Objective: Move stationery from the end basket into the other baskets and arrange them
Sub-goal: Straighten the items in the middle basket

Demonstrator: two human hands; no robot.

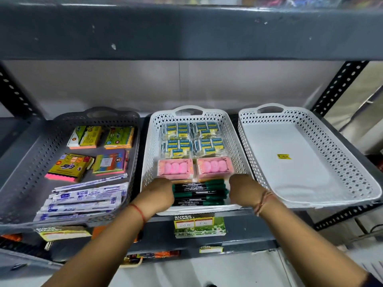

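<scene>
1. A grey metal shelf [207,226] on slotted black uprights carried three baskets side by side, with a pale back wall behind and another grey shelf board overhead.
2. Price cards [199,225] hung from the shelf's front edge below the middle basket.
3. The right-hand white basket [339,162] held nothing but a small yellow sticker [284,156] on its floor.
4. The grey basket [37,166] on the left held sticky-note pads at the back and clear-wrapped pen packs [83,200] in front, their long axes running left to right and slightly tilted.
5. The middle white basket [151,146] held blue-and-yellow eraser packs [191,139] at the back and two pink boxes [194,167] ahead of them.
6. A stack of green-and-black markers [200,192] lay at that basket's front, long axes running left to right, parallel to its front rim.
7. The left hand [158,193] pressed against the markers' left ends, fingers curled and hidden.
8. The right hand [245,190] closed on their right ends, so both hands clasped the stack between them.
</scene>
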